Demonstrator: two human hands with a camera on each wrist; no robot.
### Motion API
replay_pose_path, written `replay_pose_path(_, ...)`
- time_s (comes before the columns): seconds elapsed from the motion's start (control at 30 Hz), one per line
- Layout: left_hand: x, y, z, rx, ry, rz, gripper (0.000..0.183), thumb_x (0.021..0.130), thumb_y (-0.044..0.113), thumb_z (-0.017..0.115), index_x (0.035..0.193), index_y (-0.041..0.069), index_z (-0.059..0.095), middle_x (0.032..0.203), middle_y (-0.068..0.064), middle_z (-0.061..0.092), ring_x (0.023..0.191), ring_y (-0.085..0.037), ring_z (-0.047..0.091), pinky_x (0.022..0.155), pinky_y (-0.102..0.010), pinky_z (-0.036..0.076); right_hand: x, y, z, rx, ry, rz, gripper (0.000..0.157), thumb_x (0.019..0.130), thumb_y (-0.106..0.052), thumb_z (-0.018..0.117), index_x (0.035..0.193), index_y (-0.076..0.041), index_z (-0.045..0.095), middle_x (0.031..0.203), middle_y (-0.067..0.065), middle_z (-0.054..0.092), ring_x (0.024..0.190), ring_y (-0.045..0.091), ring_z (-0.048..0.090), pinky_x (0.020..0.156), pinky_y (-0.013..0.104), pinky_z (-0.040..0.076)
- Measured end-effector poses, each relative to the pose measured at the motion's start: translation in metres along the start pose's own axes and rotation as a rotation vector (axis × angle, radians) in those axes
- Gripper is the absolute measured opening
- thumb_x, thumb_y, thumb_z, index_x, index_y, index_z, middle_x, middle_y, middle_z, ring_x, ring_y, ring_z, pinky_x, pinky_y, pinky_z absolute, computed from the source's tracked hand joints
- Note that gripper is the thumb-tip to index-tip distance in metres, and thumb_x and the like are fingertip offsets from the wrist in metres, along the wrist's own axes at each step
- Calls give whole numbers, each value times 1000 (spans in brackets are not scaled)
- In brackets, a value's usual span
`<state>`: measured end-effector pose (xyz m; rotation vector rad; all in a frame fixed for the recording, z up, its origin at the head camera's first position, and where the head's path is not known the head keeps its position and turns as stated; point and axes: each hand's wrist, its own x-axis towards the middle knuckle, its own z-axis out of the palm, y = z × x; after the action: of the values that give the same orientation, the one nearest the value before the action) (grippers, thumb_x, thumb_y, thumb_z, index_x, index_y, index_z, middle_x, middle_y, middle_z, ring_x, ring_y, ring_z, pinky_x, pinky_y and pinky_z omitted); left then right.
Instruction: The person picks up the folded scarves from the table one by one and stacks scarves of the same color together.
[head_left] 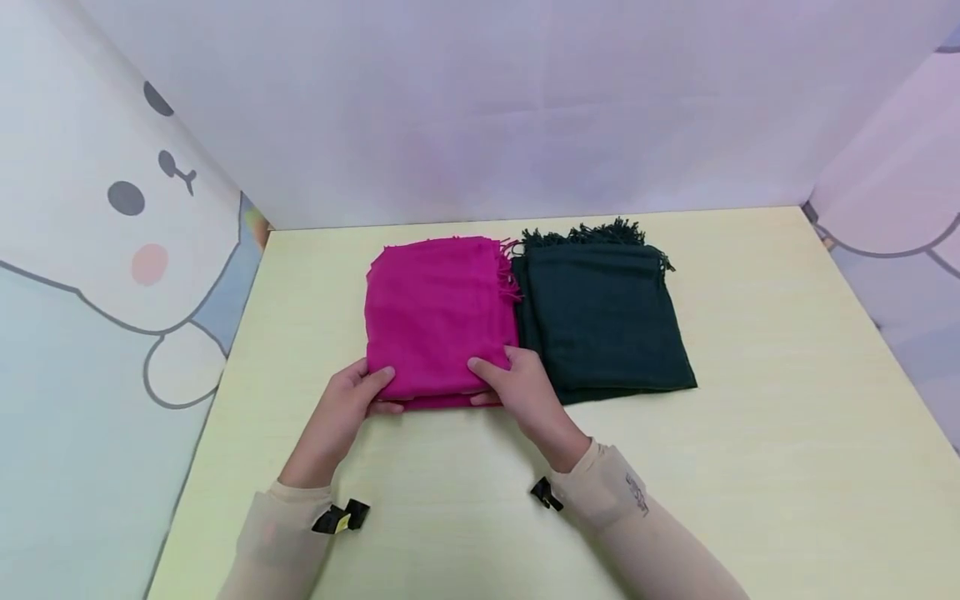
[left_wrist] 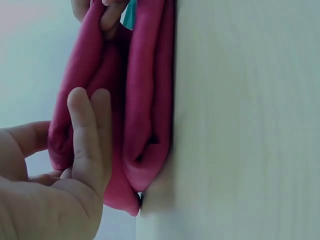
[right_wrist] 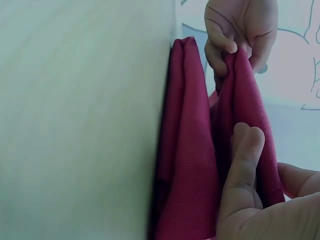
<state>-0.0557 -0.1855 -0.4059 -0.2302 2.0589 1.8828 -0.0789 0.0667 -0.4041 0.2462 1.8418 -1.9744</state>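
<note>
While the head view is showing the whole layout from above, a folded magenta scarf [head_left: 438,312] is lying on the pale yellow table [head_left: 750,433] just beside a folded dark green scarf [head_left: 603,321], their fringed edges touching near the far end. Both hands are working at the magenta scarf's near edge: the left hand [head_left: 352,404] is gripping the near left corner with its thumb lying on top of the cloth, and the right hand [head_left: 521,387] is gripping the near right corner, thumb on top and fingers curling under the upper layers. From above, the scarf is looking like one flat block, and how many layers each hand is holding cannot be told there. The wrist views are giving what the head view is hiding. In the left wrist view the magenta scarf [left_wrist: 135,115] is appearing edge-on as several rounded folds, with the left hand [left_wrist: 60,185] pinching the upper folds between thumb and fingers while the lower folds are resting on the table [left_wrist: 250,120]. In the right wrist view the right hand [right_wrist: 260,200] is likewise pinching the upper folds of the magenta scarf [right_wrist: 190,160], parting them from the lower folds lying against the table [right_wrist: 80,115], and the left hand [right_wrist: 240,30] is showing at the far corner, clamping the same upper layer.
</note>
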Motion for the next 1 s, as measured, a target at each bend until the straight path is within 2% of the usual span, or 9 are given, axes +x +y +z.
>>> replay_pose_path(0.2, -3, -2, 1, 27, 8, -33, 41, 104, 24, 54, 134, -3, 51, 116, -17, 68, 82, -32, 73, 84, -28, 58, -1, 6, -2, 10, -19, -4, 30, 96, -17, 68, 120, 0, 61, 109, 16, 68, 78, 31, 75, 85, 33, 58)
replay_pose_path(0.33, -4, -4, 1, 84, -6, -55, 38, 104, 23, 53, 132, -2, 52, 109, -18, 72, 81, -32, 73, 89, -27, 54, 0, 7, -6, -26, -35, 9, 30, 97, -16, 66, 121, 0, 61, 110, 16, 69, 78, 31, 75, 92, 32, 56)
replay_pose_path(0.47, -7, -5, 1, 171, -7, -70, 35, 104, 23, 53, 129, 0, 54, 102, -16, 74, 81, -31, 74, 105, -37, 45, 2, 8, -9, -22, -63, 31, 29, 98, -13, 65, 121, 3, 59, 110, 19, 68, 78, 31, 75, 89, 32, 57)
replay_pose_path(0.57, -8, -6, 2, 230, 8, -71, 32, 102, 23, 55, 126, 0, 56, 95, -14, 75, 80, -29, 74, 109, -46, 41, 3, 10, -11, 12, -90, 53, 28, 98, -8, 63, 120, 7, 56, 111, 22, 67, 79, 33, 74, 81, 36, 60)
replay_pose_path(0.7, -7, -10, 3, 279, 30, -88, 31, 101, 23, 57, 122, 0, 59, 87, -12, 76, 76, -26, 74, 103, -43, 47, 4, 13, -11, 51, -107, 85, 26, 98, -2, 60, 120, 9, 53, 111, 25, 66, 81, 35, 74, 74, 39, 61)
replay_pose_path(0.83, -7, -12, 3, 243, 28, -87, 34, 101, 23, 57, 123, -3, 59, 87, -15, 75, 76, -28, 74, 94, -36, 53, 4, 13, -12, 71, -111, 103, 27, 98, -1, 60, 120, 10, 52, 111, 27, 67, 81, 36, 74, 74, 39, 61)
replay_pose_path(1.0, -7, -9, 2, 233, 16, -89, 38, 102, 29, 57, 123, -2, 61, 88, -16, 75, 77, -30, 74, 89, -33, 56, 6, 8, -19, 57, -175, 131, 29, 100, -9, 59, 121, 9, 52, 116, 24, 66, 86, 37, 74, 77, 40, 60)
